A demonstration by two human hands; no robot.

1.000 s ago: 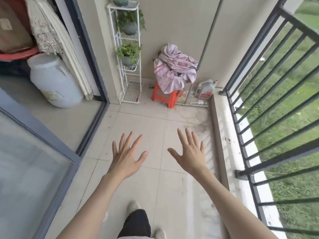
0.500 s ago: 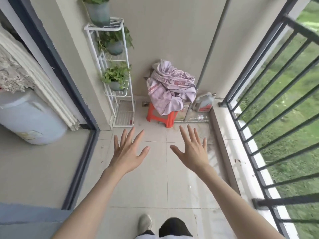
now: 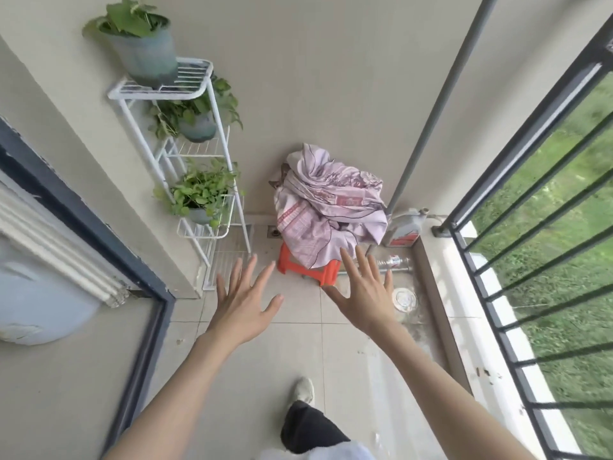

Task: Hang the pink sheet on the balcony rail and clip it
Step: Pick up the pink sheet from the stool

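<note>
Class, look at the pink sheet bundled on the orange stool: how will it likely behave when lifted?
The pink sheet lies crumpled in soft folds, so it is probably floppy and will unfurl. It overhangs the orange stool, so trailing ends may drag. Both open hands seem sensible.

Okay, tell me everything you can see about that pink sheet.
The pink sheet is a pale pink, thin-looking fabric with darker pink printed bands and thin dark lines. It lies crumpled in a loose heap on the orange stool, against the wall, draping over its front. Neither hand touches it yet; no clips are visible on it.
</note>
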